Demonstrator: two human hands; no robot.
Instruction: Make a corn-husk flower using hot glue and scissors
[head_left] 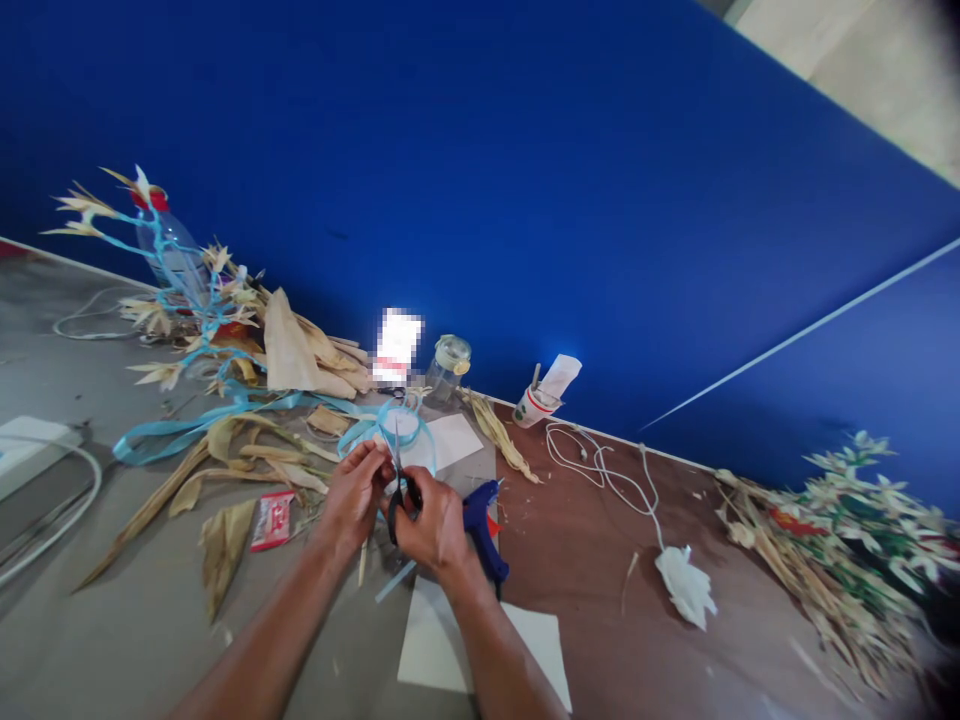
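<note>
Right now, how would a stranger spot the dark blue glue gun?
Below the blue wall panel, find the grey and brown tabletop. Beside the right hand holding black-handled scissors lies the glue gun, its dark blue body and orange trigger unlike nearby white paper.

Metal scissor blades [397, 446]; smooth, glossy ribbon [129, 450]; matt, papery husks [226, 545]

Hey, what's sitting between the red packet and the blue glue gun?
In the head view, mainly the left hand, then black-handled scissors held in the right hand.
</note>
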